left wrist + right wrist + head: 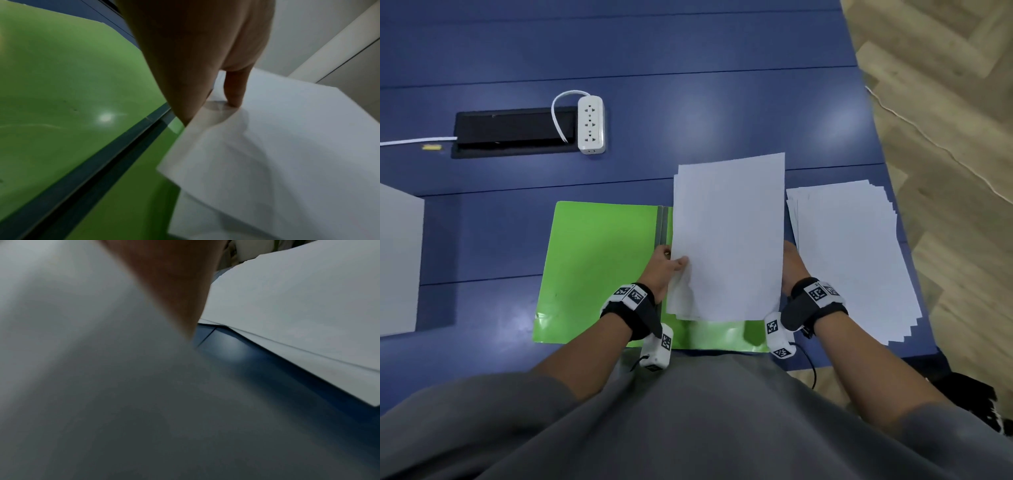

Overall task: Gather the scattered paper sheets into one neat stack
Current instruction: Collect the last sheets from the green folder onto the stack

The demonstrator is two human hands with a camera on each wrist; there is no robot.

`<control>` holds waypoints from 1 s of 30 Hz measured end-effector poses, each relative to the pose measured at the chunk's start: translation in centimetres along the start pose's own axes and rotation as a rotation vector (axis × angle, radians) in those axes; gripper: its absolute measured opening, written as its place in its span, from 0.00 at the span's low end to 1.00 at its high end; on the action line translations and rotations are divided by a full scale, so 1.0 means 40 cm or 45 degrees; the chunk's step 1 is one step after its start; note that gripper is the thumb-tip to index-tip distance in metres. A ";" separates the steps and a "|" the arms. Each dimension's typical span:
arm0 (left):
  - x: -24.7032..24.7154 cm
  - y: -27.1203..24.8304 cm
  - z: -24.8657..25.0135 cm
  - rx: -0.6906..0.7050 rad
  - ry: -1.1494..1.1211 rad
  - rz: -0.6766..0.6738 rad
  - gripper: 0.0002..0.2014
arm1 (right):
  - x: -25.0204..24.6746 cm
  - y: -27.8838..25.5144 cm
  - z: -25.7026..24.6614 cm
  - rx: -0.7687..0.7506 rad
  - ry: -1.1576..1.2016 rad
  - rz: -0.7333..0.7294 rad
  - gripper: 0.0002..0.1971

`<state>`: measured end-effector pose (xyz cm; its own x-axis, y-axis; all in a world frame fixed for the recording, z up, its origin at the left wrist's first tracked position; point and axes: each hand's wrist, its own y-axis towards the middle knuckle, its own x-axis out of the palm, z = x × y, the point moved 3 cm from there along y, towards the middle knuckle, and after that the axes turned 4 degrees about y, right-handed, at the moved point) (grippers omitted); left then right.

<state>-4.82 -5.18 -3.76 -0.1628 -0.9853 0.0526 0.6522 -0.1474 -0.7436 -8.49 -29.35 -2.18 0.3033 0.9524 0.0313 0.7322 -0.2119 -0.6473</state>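
Fingers of both hands pinch the paper bundle [727,240] by its side edges, long axis pointing away.

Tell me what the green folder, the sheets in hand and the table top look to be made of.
Green folder: likely glossy plastic; it throws sharp light glints, and has a grey spine strip.
Held sheets: thin matte white paper; they buckle under the left hand thumb, while the right hand grips the other edge.
Table: smooth blue panels with seams and soft sheen, perhaps painted or laminated.
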 end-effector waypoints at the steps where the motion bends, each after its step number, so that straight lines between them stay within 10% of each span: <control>1: 0.002 0.003 -0.002 0.004 0.003 0.058 0.17 | -0.003 -0.003 -0.001 0.005 0.076 0.012 0.07; 7: 0.041 0.017 -0.004 0.042 0.271 0.084 0.28 | -0.056 -0.006 -0.008 0.106 0.422 0.001 0.17; 20: 0.372 0.031 0.011 0.170 0.753 -0.350 0.45 | -0.357 0.047 -0.028 -0.099 -0.695 0.355 0.16; 24: 0.488 0.051 0.011 0.168 0.823 -0.427 0.38 | -0.441 0.049 -0.028 -0.015 -0.838 0.447 0.07; 26: 0.536 0.061 0.009 0.168 0.862 -0.402 0.28 | -0.472 0.047 -0.028 0.017 -0.879 0.514 0.22; 30: 0.606 0.073 0.022 0.155 1.061 -0.242 0.15 | -0.522 0.051 -0.027 0.018 -0.961 0.594 0.19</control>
<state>-6.22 -29.55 -4.06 -0.7362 -0.5650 -0.3725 0.6258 -0.3588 -0.6925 -12.65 -49.92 -3.33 0.0823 0.6616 -0.7453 0.6253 -0.6167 -0.4783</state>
